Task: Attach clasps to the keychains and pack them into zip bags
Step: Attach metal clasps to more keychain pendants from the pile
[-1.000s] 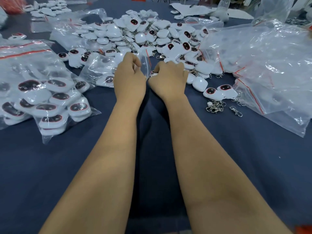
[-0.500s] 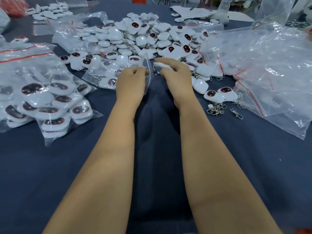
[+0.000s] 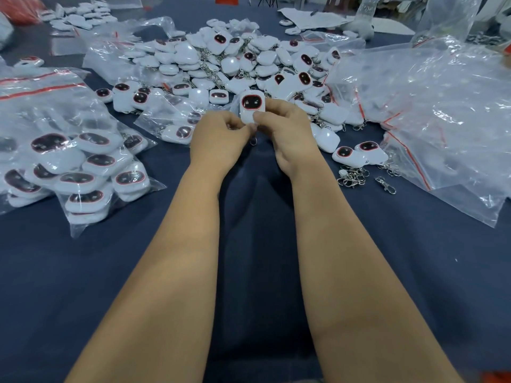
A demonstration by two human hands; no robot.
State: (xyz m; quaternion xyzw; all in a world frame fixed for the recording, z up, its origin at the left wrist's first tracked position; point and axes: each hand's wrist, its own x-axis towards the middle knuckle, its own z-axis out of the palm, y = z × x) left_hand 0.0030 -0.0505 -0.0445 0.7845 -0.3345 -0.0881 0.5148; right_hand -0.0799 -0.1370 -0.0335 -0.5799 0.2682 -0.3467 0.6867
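Note:
A white keychain (image 3: 252, 106) with a dark red-rimmed face stands upright between my hands above the blue cloth. My right hand (image 3: 290, 131) pinches its right side and lower edge. My left hand (image 3: 218, 136) pinches at its bottom left, where a bit of metal clasp (image 3: 253, 140) hangs below the fingers. Behind them lies a big heap of loose white keychains (image 3: 235, 59). A half-filled zip bag (image 3: 171, 120) lies just left of my left hand. Loose metal clasps (image 3: 355, 176) sit to the right.
Filled zip bags of keychains (image 3: 69, 161) lie at the left. A pile of clear zip bags with red strips (image 3: 442, 106) covers the right. Blue cloth (image 3: 414, 272) spreads in front. More keychains (image 3: 74, 17) and papers lie at the far edge.
My hands drew back from the heap toward me and lifted one keychain upright; its face now shows. The left hand let go of the zip bag edge and pinches at the keychain's bottom.

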